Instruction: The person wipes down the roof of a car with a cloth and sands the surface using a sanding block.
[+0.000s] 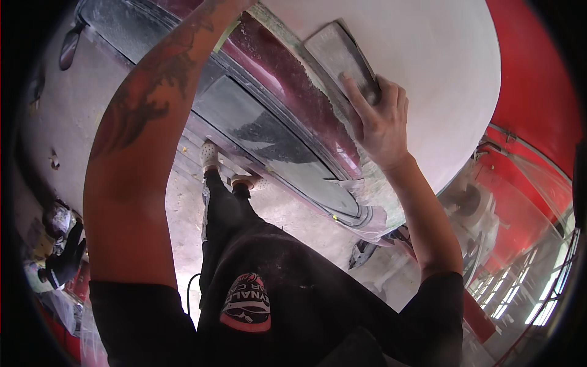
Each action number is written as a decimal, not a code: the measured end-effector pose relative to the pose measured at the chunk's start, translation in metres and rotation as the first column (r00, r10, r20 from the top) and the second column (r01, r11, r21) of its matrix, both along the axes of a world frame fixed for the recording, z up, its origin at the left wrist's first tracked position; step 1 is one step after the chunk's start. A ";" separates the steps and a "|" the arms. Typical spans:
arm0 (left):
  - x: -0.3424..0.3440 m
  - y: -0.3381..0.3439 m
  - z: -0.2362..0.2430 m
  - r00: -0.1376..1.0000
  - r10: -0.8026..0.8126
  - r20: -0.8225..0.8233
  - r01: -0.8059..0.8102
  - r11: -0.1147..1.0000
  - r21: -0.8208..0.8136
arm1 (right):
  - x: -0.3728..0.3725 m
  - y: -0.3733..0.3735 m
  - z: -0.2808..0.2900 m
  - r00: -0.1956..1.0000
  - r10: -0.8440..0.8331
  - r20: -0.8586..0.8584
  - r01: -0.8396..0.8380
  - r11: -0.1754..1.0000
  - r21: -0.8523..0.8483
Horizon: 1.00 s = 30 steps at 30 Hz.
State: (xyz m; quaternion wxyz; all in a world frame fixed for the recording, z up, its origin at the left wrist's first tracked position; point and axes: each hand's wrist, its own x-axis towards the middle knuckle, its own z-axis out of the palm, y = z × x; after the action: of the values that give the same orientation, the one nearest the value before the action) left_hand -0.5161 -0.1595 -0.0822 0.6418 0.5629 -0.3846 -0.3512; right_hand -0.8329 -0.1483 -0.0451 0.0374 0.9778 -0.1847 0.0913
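Observation:
My right hand (385,122) is closed around the edge of a flat, grey rectangular sanding block (342,55), with the thumb laid along its face. The block lies against the curved, whitish roof panel (428,79) of a car. Beside it runs a patchy strip of bare dark red paint (287,79) with worn, pale edges. Up past the top edge of the picture reaches my tattooed left forearm (147,122), so the left hand itself is out of sight.
Below the painted strip is a dusty dark side window (257,122). A side mirror (71,46) sticks out at the far left. My shoes (209,153) stand close to the car. Another person (61,257) is at the lower left. A red surface (538,79) and plastic sheeting (520,208) lie to the right.

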 end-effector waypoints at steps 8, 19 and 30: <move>-0.006 0.012 0.007 0.981 0.033 -0.189 -0.036 0.999 -0.017 | 0.013 0.008 0.003 0.997 -0.016 -0.081 0.014 1.000 -0.018; -0.001 0.000 -0.005 0.998 -0.005 0.055 0.011 0.994 -0.106 | 0.083 -0.014 0.010 0.998 -0.011 -0.057 0.008 0.998 -0.056; 0.006 -0.011 -0.016 0.982 0.051 0.180 -0.056 0.998 0.023 | 0.101 -0.019 0.008 0.994 0.007 -0.111 -0.018 0.995 -0.097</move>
State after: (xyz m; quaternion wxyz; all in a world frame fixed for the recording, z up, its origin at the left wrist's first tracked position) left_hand -0.5104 -0.1701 -0.0982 0.6057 0.6114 -0.4206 -0.2870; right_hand -0.7322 -0.1669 -0.0369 0.0947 0.9795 -0.1714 0.0462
